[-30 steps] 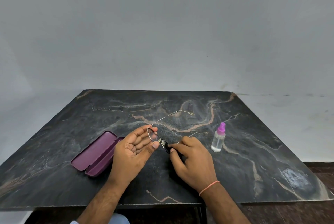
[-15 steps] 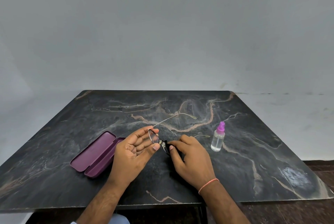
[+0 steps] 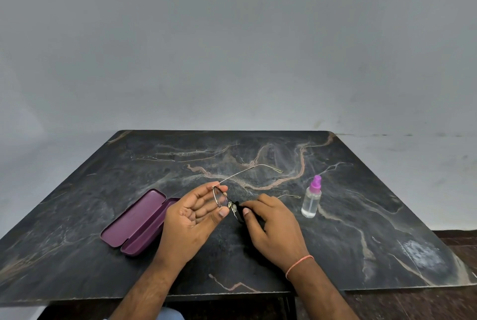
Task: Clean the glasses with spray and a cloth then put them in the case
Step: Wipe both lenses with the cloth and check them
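Thin wire-framed glasses (image 3: 222,199) are held above the table's middle, arms unfolded and pointing away from me. My left hand (image 3: 192,219) pinches the left lens rim between thumb and fingertips, palm up. My right hand (image 3: 271,226) grips a black cloth (image 3: 241,212) wrapped round the right lens, which is mostly hidden by cloth and fingers. A purple glasses case (image 3: 136,221) lies open on the table, left of my left hand. The clear spray bottle (image 3: 311,197) with a pink top stands upright to the right of my right hand.
Everything sits on a dark marble table (image 3: 361,229) with pale veins. Its front edge runs just below my forearms, and a grey wall rises behind it. Bare tabletop stretches beyond the glasses and on the far right.
The glasses and both hands have sunk slightly toward the table. My right hand has worked the black cloth further over the right lens. Case and bottle have not moved.
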A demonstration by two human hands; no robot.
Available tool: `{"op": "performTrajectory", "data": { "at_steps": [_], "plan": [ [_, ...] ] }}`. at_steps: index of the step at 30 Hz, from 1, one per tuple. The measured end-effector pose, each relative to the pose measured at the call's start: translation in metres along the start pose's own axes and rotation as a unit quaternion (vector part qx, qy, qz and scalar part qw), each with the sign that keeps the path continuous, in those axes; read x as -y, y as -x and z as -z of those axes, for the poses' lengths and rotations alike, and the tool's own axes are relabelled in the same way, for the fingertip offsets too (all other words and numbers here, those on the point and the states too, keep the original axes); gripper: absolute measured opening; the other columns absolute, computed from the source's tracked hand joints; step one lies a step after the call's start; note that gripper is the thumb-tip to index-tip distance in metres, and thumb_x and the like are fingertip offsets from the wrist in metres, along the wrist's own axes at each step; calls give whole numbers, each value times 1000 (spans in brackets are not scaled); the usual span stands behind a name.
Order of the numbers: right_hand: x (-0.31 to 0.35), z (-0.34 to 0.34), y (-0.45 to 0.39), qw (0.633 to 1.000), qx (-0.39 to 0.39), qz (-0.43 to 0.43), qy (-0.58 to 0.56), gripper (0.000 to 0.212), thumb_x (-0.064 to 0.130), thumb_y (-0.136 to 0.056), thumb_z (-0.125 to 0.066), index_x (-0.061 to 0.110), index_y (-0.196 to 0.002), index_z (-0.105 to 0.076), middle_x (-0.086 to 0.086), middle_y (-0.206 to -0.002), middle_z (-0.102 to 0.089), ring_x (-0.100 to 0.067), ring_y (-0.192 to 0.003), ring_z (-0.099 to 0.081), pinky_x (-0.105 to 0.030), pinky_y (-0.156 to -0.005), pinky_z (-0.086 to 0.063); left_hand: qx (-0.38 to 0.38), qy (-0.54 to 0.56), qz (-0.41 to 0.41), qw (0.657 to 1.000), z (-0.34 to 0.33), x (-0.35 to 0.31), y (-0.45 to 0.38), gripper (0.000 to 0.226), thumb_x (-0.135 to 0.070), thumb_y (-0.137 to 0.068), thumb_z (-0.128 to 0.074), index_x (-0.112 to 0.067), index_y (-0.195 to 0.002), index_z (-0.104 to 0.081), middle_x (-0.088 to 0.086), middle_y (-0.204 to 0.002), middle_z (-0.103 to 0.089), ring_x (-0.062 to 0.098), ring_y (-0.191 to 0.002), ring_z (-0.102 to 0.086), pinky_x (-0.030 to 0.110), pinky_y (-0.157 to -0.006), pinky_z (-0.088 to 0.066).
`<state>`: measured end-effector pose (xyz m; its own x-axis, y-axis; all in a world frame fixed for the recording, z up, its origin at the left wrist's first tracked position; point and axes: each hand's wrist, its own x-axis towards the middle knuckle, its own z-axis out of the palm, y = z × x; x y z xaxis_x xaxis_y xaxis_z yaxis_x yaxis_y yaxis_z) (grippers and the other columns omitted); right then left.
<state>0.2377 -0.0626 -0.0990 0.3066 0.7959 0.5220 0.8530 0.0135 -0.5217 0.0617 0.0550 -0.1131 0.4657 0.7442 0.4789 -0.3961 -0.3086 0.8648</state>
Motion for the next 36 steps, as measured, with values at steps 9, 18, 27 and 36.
{"op": "performTrajectory", "data": {
  "at_steps": [9, 18, 27, 36],
  "plan": [
    [1, -1, 1, 1000, 1, 7, 15, 28, 38, -105, -56, 31, -120, -78, 17, -95, -63, -9, -94, -62, -36, -79, -56, 3, 5, 7, 1000, -1, -4, 1, 56, -18, -87, -97, -19, -138, -74, 3, -135, -82, 25, -127, -79, 29, -102, -64],
    [3, 3, 3, 1000, 20, -10, 2, 27, 36, -97, -54, 21, -89, -76, 11, -84, -60, -12, -86, -60, -41, -77, -54, -5, 4, 9, 1000, -2, -5, 0, 57, -25, -83, -90, -19, -137, -74, 4, -135, -82, 27, -127, -79, 30, -102, -64],
    [4, 1, 2, 999, 3, -27, 33, 34, 43, -96, -49, 25, -91, -78, 9, -83, -63, -13, -86, -61, -40, -75, -54, -6, -7, 10, 1000, 0, -3, 1, 57, -12, -86, -94, -12, -138, -70, 3, -135, -82, 25, -127, -79, 31, -101, -65],
    [-1, 1, 2, 1000, 12, 17, -20, 26, 31, -104, -63, 26, -123, -81, 15, -93, -64, -7, -92, -62, -30, -80, -54, 5, -10, 2, 1000, -2, -3, 0, 59, -6, -82, -86, -8, -138, -69, 2, -133, -83, 24, -125, -80, 27, -100, -65]
  ]
}}
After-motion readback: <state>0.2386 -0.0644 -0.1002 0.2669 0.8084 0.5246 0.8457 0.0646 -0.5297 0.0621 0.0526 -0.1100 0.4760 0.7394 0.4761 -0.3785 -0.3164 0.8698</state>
